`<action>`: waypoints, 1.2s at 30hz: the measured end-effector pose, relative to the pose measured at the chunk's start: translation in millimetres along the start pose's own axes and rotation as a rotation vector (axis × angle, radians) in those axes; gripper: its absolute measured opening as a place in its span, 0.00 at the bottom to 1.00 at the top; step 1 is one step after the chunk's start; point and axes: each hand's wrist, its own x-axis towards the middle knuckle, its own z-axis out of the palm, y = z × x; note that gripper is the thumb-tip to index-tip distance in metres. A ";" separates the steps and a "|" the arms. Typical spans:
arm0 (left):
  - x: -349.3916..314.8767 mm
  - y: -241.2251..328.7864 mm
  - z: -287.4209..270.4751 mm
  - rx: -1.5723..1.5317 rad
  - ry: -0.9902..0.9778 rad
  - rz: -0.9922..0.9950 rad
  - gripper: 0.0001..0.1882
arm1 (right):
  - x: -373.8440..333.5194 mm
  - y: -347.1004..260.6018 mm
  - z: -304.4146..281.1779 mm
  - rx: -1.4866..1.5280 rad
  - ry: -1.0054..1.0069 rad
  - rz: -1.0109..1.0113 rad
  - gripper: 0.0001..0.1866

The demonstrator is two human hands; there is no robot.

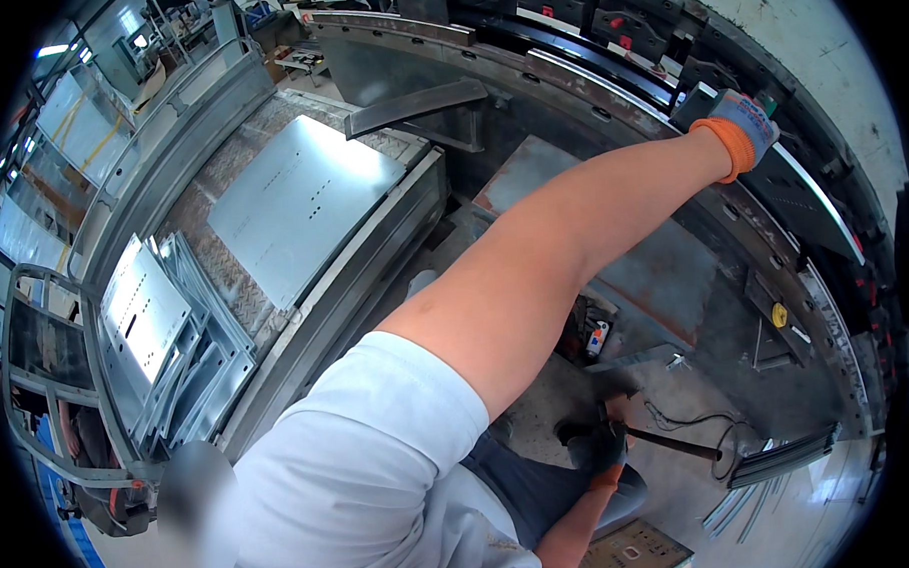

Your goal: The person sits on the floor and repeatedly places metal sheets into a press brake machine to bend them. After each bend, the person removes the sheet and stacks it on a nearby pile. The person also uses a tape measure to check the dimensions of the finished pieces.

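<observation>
A bright strip light (53,50) glows at upper left, while pale grey floor (683,506) spreads at lower right.

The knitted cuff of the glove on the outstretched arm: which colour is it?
The knitted glove cuff is bright orange, showing best in the head view.

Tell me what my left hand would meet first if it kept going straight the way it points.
Your gloved left hand points toward the picture's upper right, so probably the dark machine front, with the pale panel past that; depth there is unclear.
</observation>
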 end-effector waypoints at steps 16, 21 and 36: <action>-0.7 5.1 -1.5 0.027 -0.054 -0.040 0.13 | -21.2 -12.5 37.4 -0.415 0.131 -0.086 0.09; -5.2 10.3 2.0 0.027 -0.002 -0.039 0.13 | -33.1 -8.6 40.4 -0.576 0.172 -0.113 0.10; -56.4 12.5 27.4 0.067 0.019 0.154 0.11 | -49.3 -8.5 51.7 -1.183 0.183 -0.311 0.15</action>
